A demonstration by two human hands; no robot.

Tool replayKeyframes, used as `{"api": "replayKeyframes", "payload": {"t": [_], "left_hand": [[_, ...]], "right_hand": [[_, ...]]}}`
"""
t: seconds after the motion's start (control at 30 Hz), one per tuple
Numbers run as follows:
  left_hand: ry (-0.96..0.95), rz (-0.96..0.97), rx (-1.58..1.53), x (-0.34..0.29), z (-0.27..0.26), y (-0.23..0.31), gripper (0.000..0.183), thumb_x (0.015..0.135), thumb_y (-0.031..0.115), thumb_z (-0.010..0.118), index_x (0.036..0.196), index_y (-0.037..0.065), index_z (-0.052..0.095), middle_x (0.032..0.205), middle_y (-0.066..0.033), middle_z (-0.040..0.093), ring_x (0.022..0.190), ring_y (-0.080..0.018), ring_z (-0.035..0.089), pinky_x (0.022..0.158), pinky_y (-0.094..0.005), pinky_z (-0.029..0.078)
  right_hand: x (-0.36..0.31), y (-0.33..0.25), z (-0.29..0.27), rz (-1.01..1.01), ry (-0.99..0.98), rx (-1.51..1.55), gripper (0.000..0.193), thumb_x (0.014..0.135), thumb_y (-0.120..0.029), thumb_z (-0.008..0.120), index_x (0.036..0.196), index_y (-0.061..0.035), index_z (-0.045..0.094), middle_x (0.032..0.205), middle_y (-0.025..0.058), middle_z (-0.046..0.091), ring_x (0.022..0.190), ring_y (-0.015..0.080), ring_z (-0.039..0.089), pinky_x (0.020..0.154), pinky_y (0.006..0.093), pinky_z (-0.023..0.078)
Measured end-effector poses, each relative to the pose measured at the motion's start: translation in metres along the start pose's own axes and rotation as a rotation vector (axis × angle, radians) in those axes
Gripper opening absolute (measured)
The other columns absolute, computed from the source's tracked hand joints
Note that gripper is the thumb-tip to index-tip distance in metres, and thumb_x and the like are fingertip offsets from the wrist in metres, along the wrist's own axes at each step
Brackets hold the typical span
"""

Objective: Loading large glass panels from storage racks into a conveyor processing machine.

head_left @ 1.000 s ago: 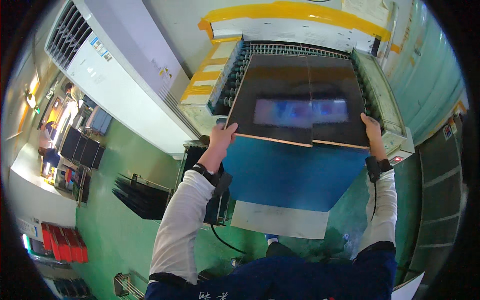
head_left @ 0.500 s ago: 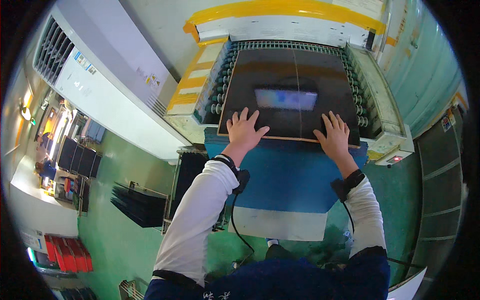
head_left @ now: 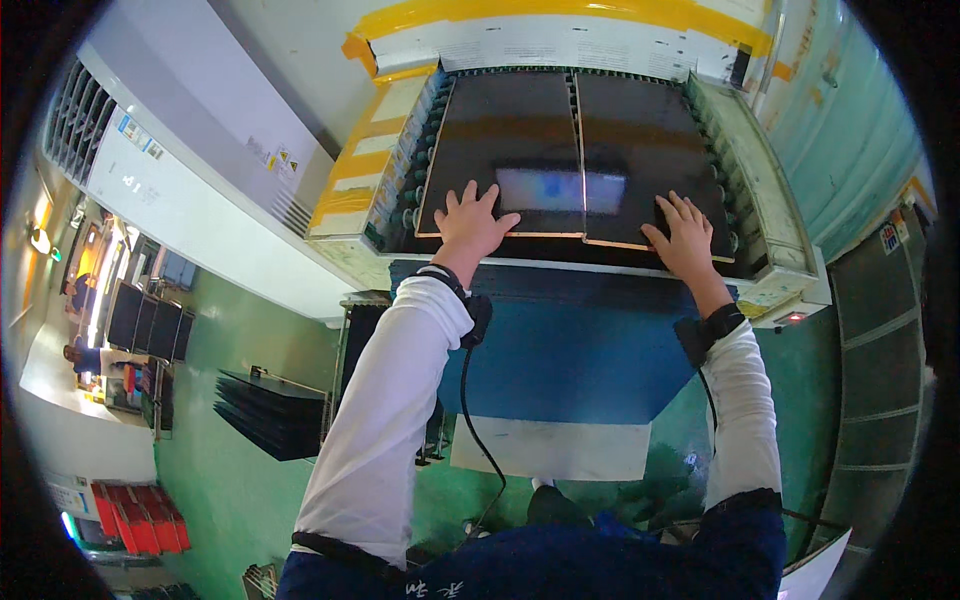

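Green floor (head_left: 235, 320); two dark panels (head_left: 510, 130) side by side on roller bed (head_left: 408, 195). Left hand (head_left: 472, 232), right hand (head_left: 686, 238) spread wide, one on each near end. At left, rack (head_left: 290, 382) with fanned dark sheets (head_left: 262, 415).

I wear this fisheye camera on my head, the left of a side-by-side pair. It faces down and forward from above my forearms (head_left: 375, 400), close enough that they run large from the lower edge toward my fingers (head_left: 469, 196). The wide lens takes in floor (head_left: 235, 325) on both sides and bends straight edges.
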State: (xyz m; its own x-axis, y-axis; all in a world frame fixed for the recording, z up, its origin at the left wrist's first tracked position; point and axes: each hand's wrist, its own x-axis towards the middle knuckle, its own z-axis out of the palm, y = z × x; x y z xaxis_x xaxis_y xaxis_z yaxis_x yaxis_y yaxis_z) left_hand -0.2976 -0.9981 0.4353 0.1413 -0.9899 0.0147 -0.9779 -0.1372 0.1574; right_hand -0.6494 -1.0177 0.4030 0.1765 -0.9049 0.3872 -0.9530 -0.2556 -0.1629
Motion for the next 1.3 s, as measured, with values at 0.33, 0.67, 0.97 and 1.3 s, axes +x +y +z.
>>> {"api": "replayKeyframes", "payload": {"t": [0.33, 0.67, 0.97, 1.3], "left_hand": [[0.005, -0.006, -0.009, 0.018, -0.004, 0.003, 0.069, 0.085, 0.060, 0.057, 0.144, 0.027, 0.041, 0.155, -0.0088, 0.028, 0.140, -0.0397, 0.025, 0.107, -0.0612, 0.025], [0.052, -0.007, -0.037, 0.015, -0.002, -0.012, 0.066, 0.085, 0.059, 0.057, 0.141, 0.024, 0.046, 0.152, -0.0108, 0.032, 0.139, -0.0375, 0.028, 0.107, -0.0601, 0.027], [0.087, 0.342, -0.242, -0.009, 0.011, -0.011, 0.062, 0.086, 0.056, 0.058, 0.135, 0.019, 0.053, 0.142, -0.0135, 0.047, 0.132, -0.0380, 0.040, 0.106, -0.0515, 0.035], [0.299, 0.511, -0.407, -0.104, -0.014, -0.038, 0.048, 0.088, 0.037, 0.063, 0.125, 0.007, 0.058, 0.129, -0.0141, 0.058, 0.126, -0.0358, 0.048, 0.104, -0.0460, 0.036]], "right_hand": [[0.027, 0.009, 0.014, -0.016, 0.009, 0.004, 0.060, 0.084, -0.049, 0.062, 0.134, -0.0167, 0.053, 0.144, 0.0102, 0.045, 0.135, 0.0330, 0.037, 0.110, 0.0528, 0.026], [0.046, 0.020, 0.018, -0.024, -0.075, 0.042, 0.062, 0.083, -0.053, 0.062, 0.134, -0.0200, 0.053, 0.145, 0.0090, 0.044, 0.137, 0.0334, 0.036, 0.110, 0.0525, 0.026], [0.057, 0.019, 0.031, 0.001, -0.052, -0.037, 0.063, 0.085, -0.054, 0.059, 0.136, -0.0194, 0.051, 0.146, 0.0089, 0.043, 0.136, 0.0328, 0.037, 0.110, 0.0513, 0.026], [0.065, 0.015, 0.029, -0.023, -0.083, -0.009, 0.063, 0.086, -0.053, 0.057, 0.136, -0.0160, 0.051, 0.145, 0.0115, 0.044, 0.135, 0.0342, 0.037, 0.110, 0.0516, 0.026]]}}
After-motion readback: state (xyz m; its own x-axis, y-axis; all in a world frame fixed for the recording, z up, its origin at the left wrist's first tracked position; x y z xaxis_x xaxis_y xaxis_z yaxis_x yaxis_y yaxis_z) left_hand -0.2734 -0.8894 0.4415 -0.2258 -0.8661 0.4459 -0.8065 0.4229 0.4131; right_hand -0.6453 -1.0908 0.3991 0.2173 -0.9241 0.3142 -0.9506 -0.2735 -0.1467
